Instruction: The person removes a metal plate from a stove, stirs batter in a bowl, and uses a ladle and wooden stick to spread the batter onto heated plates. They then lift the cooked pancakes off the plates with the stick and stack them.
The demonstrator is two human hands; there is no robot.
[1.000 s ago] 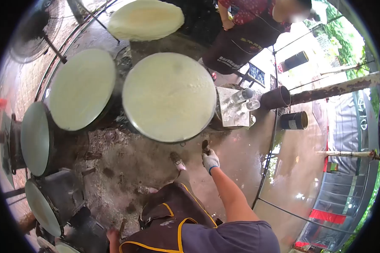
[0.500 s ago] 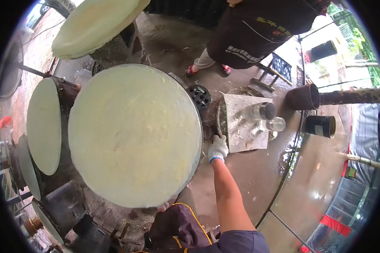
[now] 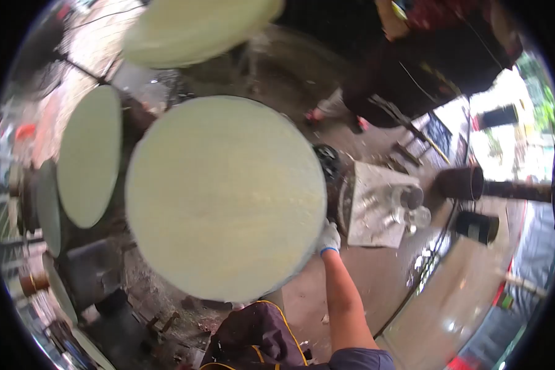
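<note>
The gloved right hand [image 3: 328, 239] grips the right edge of the large round pale disc [image 3: 225, 196] at frame centre, arm stretched up from bottom. The left hand is out of view.

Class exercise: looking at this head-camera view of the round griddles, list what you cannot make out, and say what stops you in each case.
1. Left hand: not in the head view, so what it does is unknown.
2. Right hand: its white glove meets the big round griddle at the rim; the grip is too small to read.
3. Bottles on the metal sheet: blurred by motion.
</note>
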